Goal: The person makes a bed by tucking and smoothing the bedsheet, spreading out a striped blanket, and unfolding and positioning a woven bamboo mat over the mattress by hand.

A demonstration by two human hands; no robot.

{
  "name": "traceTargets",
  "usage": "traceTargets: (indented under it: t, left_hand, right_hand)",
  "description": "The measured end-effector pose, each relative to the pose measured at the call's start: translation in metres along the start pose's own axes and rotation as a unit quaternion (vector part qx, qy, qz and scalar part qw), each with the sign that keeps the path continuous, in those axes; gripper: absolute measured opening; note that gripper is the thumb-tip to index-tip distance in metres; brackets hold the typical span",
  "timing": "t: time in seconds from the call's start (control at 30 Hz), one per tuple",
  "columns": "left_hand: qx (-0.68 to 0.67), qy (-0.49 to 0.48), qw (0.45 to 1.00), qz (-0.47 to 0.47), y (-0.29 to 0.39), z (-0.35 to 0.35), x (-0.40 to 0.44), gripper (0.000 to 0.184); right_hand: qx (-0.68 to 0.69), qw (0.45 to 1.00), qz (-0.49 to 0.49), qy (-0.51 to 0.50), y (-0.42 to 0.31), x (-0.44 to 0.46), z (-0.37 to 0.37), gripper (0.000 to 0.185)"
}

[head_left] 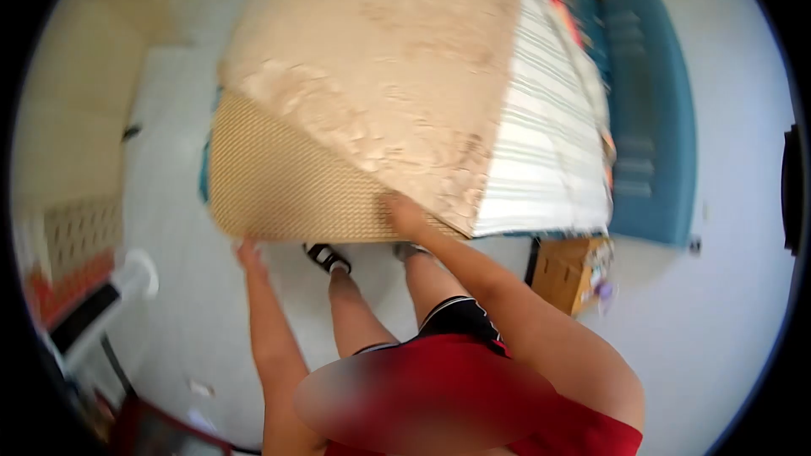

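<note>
A tan woven mat [287, 173] lies on the bed, its near corner and front edge showing. Over most of it spreads a beige patterned cover [380, 59], whose near edge runs diagonally and looks wrinkled. My right hand [407, 218] rests on the mat at its front edge, close to the cover's edge, with fingers stretched forward. At the mat's near left corner is my left hand [251, 256], fingers extended and slightly blurred; whether it touches the edge I cannot tell. Neither hand visibly holds anything.
A white striped sheet [545, 135] covers the bed's right side, beside a blue headboard [650, 118]. A wooden nightstand [562, 273] stands at the near right. On the left are a cream cabinet [80, 101] and a white fan-like object [139, 274]. My legs are against the bed's front.
</note>
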State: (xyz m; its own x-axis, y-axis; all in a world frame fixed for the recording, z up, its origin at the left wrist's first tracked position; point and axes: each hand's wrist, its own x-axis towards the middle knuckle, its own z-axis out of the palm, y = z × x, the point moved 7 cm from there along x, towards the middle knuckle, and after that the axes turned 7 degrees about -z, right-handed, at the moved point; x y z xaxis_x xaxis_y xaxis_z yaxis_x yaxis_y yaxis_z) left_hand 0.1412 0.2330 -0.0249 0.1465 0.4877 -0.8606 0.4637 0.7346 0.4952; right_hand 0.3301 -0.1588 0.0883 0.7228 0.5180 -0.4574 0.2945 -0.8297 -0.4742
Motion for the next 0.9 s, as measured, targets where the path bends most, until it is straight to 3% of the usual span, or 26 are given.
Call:
traceTargets:
  t: [0.03, 0.07, 0.2, 0.3, 0.43, 0.5, 0.6, 0.7, 0.73, 0.77, 0.8, 0.83, 0.87, 0.9]
  left_hand:
    - [0.006, -0.037, 0.999, -0.018, 0.007, -0.007, 0.014, 0.082]
    - [0.005, -0.015, 0.999, -0.033, 0.021, -0.011, 0.006, 0.085]
    - [0.026, 0.003, 0.999, -0.022, 0.044, -0.028, 0.020, 0.070]
    - [-0.074, -0.003, 0.997, -0.019, 0.052, -0.029, 0.034, 0.057]
    - [-0.149, -0.043, 0.988, -0.012, 0.089, 0.011, -0.001, 0.049]
    - [-0.104, -0.047, 0.993, 0.030, 0.112, 0.032, -0.025, 0.045]
    - [0.014, -0.109, 0.990, 0.086, 0.121, 0.085, -0.057, 0.041]
    - [0.196, -0.178, 0.959, 0.105, 0.098, 0.159, -0.115, 0.035]
    - [0.264, -0.264, 0.920, 0.116, 0.059, 0.162, -0.095, 0.031]
    - [0.285, -0.271, 0.901, 0.184, 0.039, 0.191, -0.115, 0.025]
    - [0.377, -0.284, 0.855, 0.214, 0.019, 0.229, -0.128, 0.022]
    - [0.257, -0.443, 0.849, 0.133, 0.023, 0.272, -0.183, 0.024]
    - [0.266, -0.459, 0.831, 0.166, -0.008, 0.299, -0.191, 0.029]
    - [0.336, -0.424, 0.827, 0.152, -0.004, 0.318, -0.220, 0.031]
  right_hand:
    - [-0.018, 0.999, 0.046, 0.023, -0.010, 0.011, -0.002, 0.051]
    - [-0.015, 0.998, 0.046, 0.035, -0.022, 0.026, -0.003, 0.053]
    - [0.010, 0.997, 0.082, 0.014, -0.066, 0.078, 0.000, 0.059]
    - [-0.123, 0.989, 0.080, 0.017, -0.060, 0.122, 0.035, 0.065]
    - [-0.112, 0.989, 0.091, 0.038, -0.058, 0.153, 0.021, 0.068]
    - [-0.133, 0.985, 0.090, 0.062, -0.058, 0.162, 0.024, 0.070]
    - [-0.072, 0.991, 0.079, 0.078, -0.060, 0.157, 0.013, 0.065]
    - [0.097, 0.992, 0.079, 0.028, -0.053, 0.167, 0.017, 0.058]
    - [0.292, 0.955, 0.008, 0.046, -0.044, 0.178, 0.034, 0.055]
    - [0.482, 0.873, -0.050, 0.060, -0.027, 0.178, 0.045, 0.053]
    - [0.665, 0.742, 0.051, -0.068, -0.047, 0.151, -0.020, 0.055]
    - [0.653, 0.747, 0.125, -0.027, -0.050, 0.134, -0.064, 0.058]
    - [0.639, 0.743, 0.197, 0.016, -0.053, 0.115, -0.109, 0.061]
    - [0.513, 0.851, 0.089, 0.071, -0.002, 0.124, -0.108, 0.058]
